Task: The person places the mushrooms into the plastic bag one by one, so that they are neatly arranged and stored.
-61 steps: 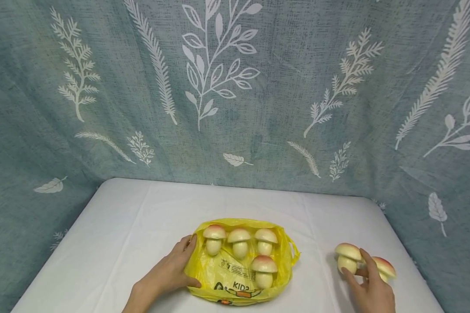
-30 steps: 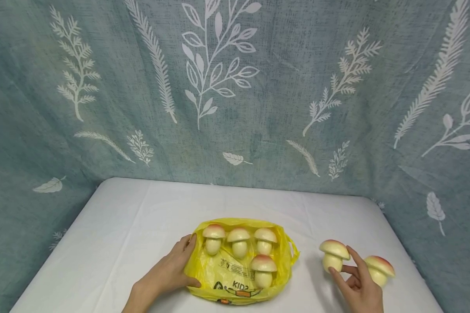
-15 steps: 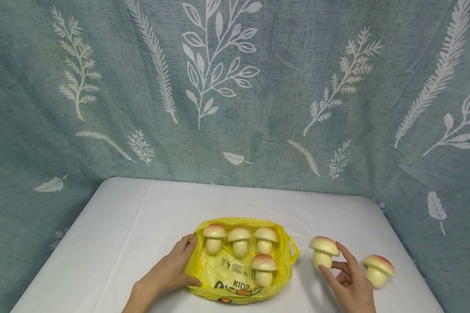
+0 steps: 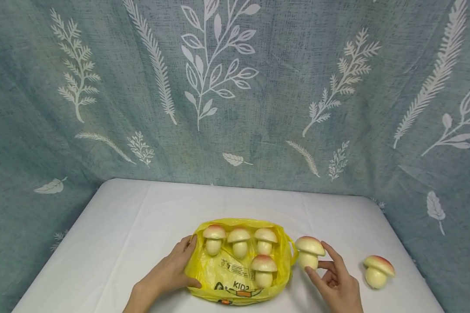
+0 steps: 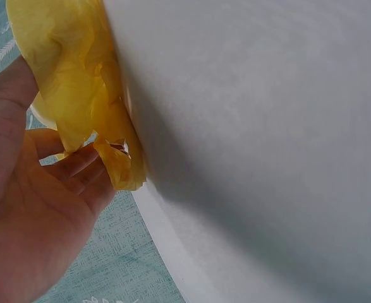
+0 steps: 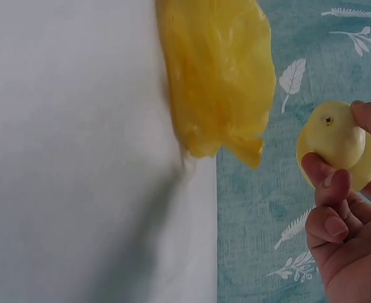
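A yellow plastic bag (image 4: 215, 274) lies spread on the table with its mouth upward. Several toy mushrooms with pale stems and reddish caps are inside, one of them a mushroom (image 4: 263, 270) at the front right. My left hand (image 4: 171, 270) holds the bag's left side, thumb at the front and fingers at the back; the left wrist view has the hand (image 5: 40, 202) against the crumpled plastic. My right hand (image 4: 337, 278) pinches another toy mushroom (image 4: 309, 250) upright, just off the bag's right edge. The right wrist view shows that mushroom's stem end (image 6: 337, 136) between thumb and fingers.
One more toy mushroom (image 4: 377, 271) sits tilted on the white table (image 4: 160, 217), to the right of my right hand. A bag handle loop (image 4: 293, 252) sticks out at the right side. A green leaf-patterned cloth (image 4: 235, 108) hangs behind and beside the table.
My right hand has carried its mushroom left, from beside the other loose one to the bag's right edge. The left hand and bag have stayed put.
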The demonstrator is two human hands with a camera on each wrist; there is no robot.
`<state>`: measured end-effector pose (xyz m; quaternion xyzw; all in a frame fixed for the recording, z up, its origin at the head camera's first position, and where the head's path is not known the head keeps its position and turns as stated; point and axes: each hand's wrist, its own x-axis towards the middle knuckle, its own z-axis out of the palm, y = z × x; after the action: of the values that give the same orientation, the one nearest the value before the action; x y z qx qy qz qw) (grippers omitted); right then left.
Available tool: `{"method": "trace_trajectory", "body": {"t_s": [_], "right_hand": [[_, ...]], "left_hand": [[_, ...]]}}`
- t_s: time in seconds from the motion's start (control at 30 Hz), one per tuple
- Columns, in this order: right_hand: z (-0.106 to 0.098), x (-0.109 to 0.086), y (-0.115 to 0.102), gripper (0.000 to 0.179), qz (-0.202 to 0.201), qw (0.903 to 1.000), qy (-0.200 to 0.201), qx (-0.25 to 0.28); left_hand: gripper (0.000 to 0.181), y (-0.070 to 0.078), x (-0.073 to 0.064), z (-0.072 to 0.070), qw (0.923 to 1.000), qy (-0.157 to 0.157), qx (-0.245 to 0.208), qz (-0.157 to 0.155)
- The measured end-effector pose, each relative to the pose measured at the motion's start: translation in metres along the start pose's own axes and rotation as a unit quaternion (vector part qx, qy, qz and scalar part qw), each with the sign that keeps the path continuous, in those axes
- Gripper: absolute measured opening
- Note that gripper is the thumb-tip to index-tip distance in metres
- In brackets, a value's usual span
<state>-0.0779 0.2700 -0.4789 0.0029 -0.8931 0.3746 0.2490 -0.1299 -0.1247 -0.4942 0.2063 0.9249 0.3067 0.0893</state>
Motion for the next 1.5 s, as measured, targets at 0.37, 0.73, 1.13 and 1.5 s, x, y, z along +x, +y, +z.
{"method": "trace_trajectory", "body": {"t_s": [0.37,0.73,1.13,1.5], "right_hand": [[0.012,0.001,-0.019,0.080,-0.026,0.9986,-0.034,0.033],[0.029,-0.002,-0.035,0.079,-0.066,0.9939,-0.048,0.074],[0.047,-0.007,-0.052,0.078,-0.094,0.9873,-0.079,0.101],[0.062,-0.013,-0.068,0.075,-0.071,0.9850,-0.116,0.106]], "left_hand": [[0.116,-0.002,0.000,0.001,1.0000,0.002,0.000,0.006],[0.116,-0.001,-0.001,0.000,1.0000,0.001,0.002,0.003],[0.116,-0.003,0.000,0.001,0.9999,0.006,0.008,0.007],[0.116,-0.003,-0.001,0.000,0.9999,0.006,0.007,0.007]]}}
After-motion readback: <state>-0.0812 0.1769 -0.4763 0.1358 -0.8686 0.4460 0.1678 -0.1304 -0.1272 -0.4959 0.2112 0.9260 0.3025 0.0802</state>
